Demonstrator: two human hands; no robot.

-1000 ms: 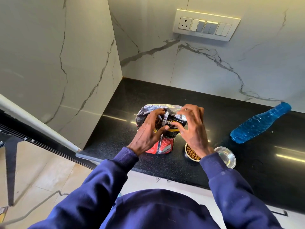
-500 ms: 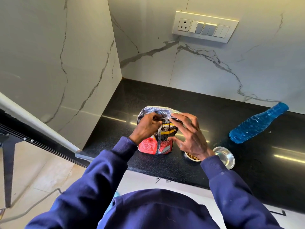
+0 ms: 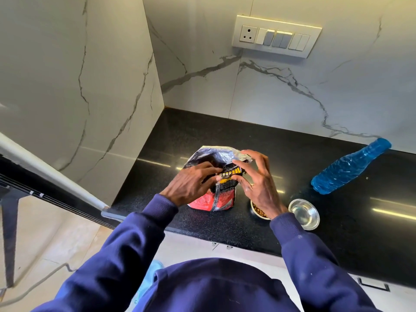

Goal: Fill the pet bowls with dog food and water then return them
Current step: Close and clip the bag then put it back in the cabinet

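Head view: red, black and yellow foil-lined dog food bag point(image 3: 226, 197) stands upright on the black speckled stone surface point(image 3: 180, 140), silver mouth crumpled; its print is too small to read. Left hand point(image 3: 191, 185) grip curled over the folded front of the bag top; right hand point(image 3: 258, 185) grip pinches the silver rim between thumb and fingers. Just right of the bag sits a small steel bowl of brown kibble point(image 3: 257, 210), half hidden under the right wrist; beside it a second shiny steel bowl point(image 3: 304, 214), contents not discernible; a blue ribbed plastic bottle point(image 3: 351, 166) lies on its side farther right.
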